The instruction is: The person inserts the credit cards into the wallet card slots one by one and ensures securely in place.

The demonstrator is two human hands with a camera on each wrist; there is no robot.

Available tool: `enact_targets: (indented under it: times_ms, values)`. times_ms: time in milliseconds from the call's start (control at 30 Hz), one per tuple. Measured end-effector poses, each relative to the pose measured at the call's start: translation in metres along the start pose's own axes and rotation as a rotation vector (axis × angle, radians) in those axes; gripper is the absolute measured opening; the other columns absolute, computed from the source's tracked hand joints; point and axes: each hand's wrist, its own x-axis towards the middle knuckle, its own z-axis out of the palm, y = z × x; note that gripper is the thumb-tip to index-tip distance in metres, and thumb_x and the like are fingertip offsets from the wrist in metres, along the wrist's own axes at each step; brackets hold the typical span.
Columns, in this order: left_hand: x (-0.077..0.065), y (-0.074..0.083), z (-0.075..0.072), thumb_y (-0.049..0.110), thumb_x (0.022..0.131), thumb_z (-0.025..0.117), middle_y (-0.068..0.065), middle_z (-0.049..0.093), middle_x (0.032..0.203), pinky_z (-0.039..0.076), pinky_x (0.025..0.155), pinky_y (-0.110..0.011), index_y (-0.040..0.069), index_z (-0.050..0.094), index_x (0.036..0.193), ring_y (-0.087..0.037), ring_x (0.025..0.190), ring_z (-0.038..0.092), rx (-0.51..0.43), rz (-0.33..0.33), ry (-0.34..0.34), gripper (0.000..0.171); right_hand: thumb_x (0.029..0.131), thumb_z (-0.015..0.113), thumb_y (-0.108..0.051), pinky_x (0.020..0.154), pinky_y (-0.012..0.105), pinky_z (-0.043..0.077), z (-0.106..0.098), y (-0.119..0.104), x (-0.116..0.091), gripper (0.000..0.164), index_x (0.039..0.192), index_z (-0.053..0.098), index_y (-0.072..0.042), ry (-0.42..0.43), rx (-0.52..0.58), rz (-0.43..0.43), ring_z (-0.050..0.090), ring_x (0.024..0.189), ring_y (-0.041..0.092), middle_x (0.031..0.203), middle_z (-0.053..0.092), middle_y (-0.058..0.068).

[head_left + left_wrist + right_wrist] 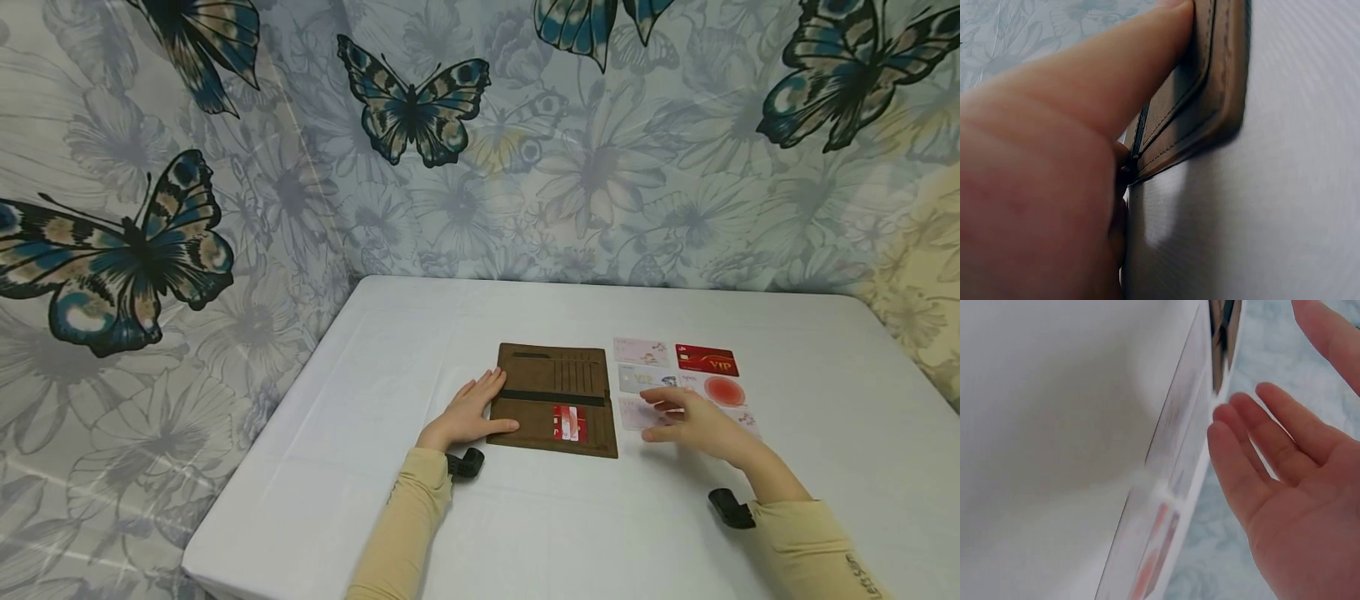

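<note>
A brown wallet [525, 432] lies spread open on the table, with card slots in its far half. In its near half a red-and-white card [570, 423] shows. My left hand [467, 414] rests on the wallet's left edge, fingers straight and thumb [1166, 37] extended over the near half. Over the cards at the right hovers my right hand [697, 423], holding nothing, its fingers loosely bent. Around it lie a red VIP card [707, 361], a pink card [640, 352], a grey card [636, 378], a card with a red circle [724, 391] and a pale card [632, 413], partly hidden.
A white cloth covers the table [405, 333]. Butterfly-patterned fabric [600, 183] hangs behind and to the left. Black wrist devices [731, 508] sit at both cuffs, close above the tabletop.
</note>
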Motion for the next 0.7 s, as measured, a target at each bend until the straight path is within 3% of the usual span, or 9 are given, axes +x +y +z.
enact_targets:
  times_ms: [300,700]
  values:
    - [0.001,-0.002,0.001,0.053,0.086,0.058,-0.001,0.006,0.154,0.001,0.111,-0.034,0.010,0.011,0.150,-0.013,0.139,0.001,0.013,-0.012,-0.006,0.090,0.073,0.080,-0.029,0.086,0.056,0.043,-0.012,0.016,-0.001,0.069,0.122,0.052,0.011,0.056,-0.084,0.047,0.050,0.106,0.046,0.120,0.051,0.031]
    - [0.000,0.000,0.000,0.052,0.086,0.059,-0.001,0.005,0.154,0.001,0.111,-0.033,0.010,0.010,0.150,-0.011,0.139,0.000,0.003,-0.016,-0.017,0.090,0.068,0.083,-0.026,0.082,0.055,0.044,-0.010,0.025,0.000,0.065,0.112,0.057,0.014,0.087,-0.179,0.091,0.052,0.093,0.039,0.109,0.056,0.030]
